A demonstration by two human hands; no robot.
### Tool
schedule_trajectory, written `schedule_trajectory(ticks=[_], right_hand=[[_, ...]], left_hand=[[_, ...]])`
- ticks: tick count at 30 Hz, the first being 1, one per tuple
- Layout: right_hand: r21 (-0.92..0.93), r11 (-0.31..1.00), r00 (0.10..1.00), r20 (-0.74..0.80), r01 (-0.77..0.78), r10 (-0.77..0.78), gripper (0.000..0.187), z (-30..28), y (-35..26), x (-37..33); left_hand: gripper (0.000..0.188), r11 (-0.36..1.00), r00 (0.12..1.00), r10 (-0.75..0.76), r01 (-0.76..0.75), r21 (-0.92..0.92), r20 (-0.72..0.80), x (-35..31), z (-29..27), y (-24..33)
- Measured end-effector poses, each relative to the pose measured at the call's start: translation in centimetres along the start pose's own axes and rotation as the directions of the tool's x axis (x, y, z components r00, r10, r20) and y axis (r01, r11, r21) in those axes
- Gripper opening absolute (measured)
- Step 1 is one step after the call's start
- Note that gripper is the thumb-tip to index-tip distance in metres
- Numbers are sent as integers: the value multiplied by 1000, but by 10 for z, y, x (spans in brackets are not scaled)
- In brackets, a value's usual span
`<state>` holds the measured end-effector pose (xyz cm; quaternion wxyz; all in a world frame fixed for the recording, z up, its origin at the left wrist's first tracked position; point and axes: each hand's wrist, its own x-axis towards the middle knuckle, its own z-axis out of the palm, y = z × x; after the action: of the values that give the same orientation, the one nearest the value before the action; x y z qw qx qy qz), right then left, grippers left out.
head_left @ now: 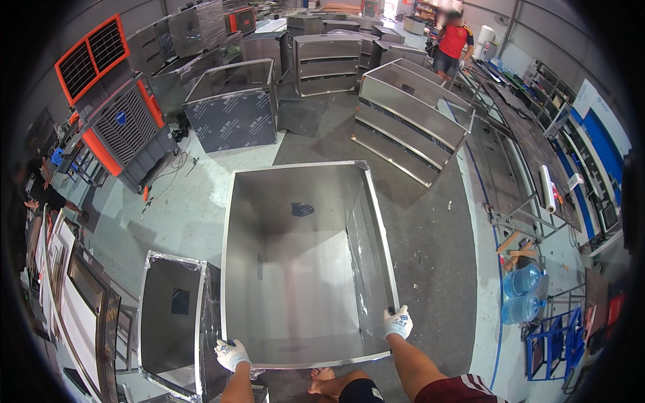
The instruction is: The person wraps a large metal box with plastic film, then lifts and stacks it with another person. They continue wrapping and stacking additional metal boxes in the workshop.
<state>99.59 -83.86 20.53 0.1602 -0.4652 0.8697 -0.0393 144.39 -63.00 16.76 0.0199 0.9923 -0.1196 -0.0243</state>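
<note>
A large open-topped stainless steel cabinet shell (306, 208) stands in front of me, its bare inner walls and floor showing. My left hand (232, 354), in a white work glove, grips the rim at the near left corner. Higher up, on the right side rim close to the near corner, my right hand (398, 322) is closed, gloved the same way. Clear film clings to the shell's right wall. Just left of the shell sits a smaller open steel box (203, 316), its edges wrapped in film. My bare feet show below the near rim.
More steel shells stand ahead, including a film-covered one (232, 121) and a divided one (410, 124). An orange-trimmed air cooler (124, 127) is at left. Blue water bottles (523, 294) and a long workbench (514, 124) line the right. A person in red (454, 41) stands far back.
</note>
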Motion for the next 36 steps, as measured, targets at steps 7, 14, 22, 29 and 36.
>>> schedule_trajectory(ticks=[7, 14, 22, 29, 36], right_hand=[[-35, 999, 1000, 5, 0, 0, 49, 2, 0, 2], [-20, 1000, 1000, 10, -7, 7, 50, 4, 1, 3], [5, 1000, 1000, 2, 12, -12, 47, 2, 1, 1], [-2, 1000, 1000, 18, 5, -5, 47, -1, 0, 1], [-17, 1000, 1000, 16, -7, 8, 49, 4, 5, 3]], left_hand=[[46, 1000, 997, 20, -19, 9, -78, -1, 8, -2], [63, 1000, 999, -12, 12, 4, 47, 3, 4, -3], [58, 1000, 999, -14, 13, 27, 30, -1, -6, 4], [57, 1000, 999, -2, 1, 11, 49, 0, -6, 3], [50, 997, 993, 55, -60, -41, -107, -3, 5, -1]])
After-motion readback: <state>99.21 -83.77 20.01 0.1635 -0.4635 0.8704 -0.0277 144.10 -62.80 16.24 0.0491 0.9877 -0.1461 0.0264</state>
